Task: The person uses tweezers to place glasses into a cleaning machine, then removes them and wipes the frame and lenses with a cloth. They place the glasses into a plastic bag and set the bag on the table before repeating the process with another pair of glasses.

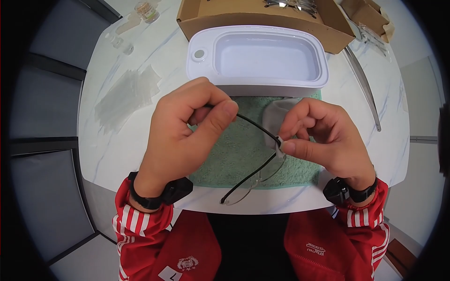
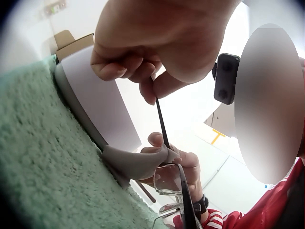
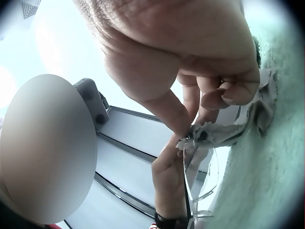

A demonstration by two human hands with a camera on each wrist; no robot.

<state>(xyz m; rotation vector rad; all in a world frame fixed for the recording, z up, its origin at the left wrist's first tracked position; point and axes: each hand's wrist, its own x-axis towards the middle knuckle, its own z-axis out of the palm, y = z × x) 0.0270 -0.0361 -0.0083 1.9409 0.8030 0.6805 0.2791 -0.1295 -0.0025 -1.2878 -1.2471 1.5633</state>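
Between my hands, above the green towel [image 1: 225, 159], is a pair of eyeglasses [image 1: 254, 122] with thin black temples and clear lenses. My left hand [image 1: 185, 129] pinches the end of one temple between thumb and index finger. At that temple's hinge end, my right hand [image 1: 330, 136] pinches a grey cloth [image 1: 272, 119] folded over the frame. The cloth's loose part hangs down toward the towel in the left wrist view. The other temple [image 2: 186, 195] points toward my body. In the right wrist view a lens [image 3: 202, 167] shows below the pinching fingers.
Behind the towel stands a white tub [image 1: 201, 70] with a round button. A cardboard box [image 1: 197, 25] holding more eyeglasses [image 1: 295, 4] is at the back. Clear plastic sleeves [image 1: 126, 96] and a small jar [image 1: 146, 11] lie left; a curved grey strip [image 1: 365, 86] lies right.
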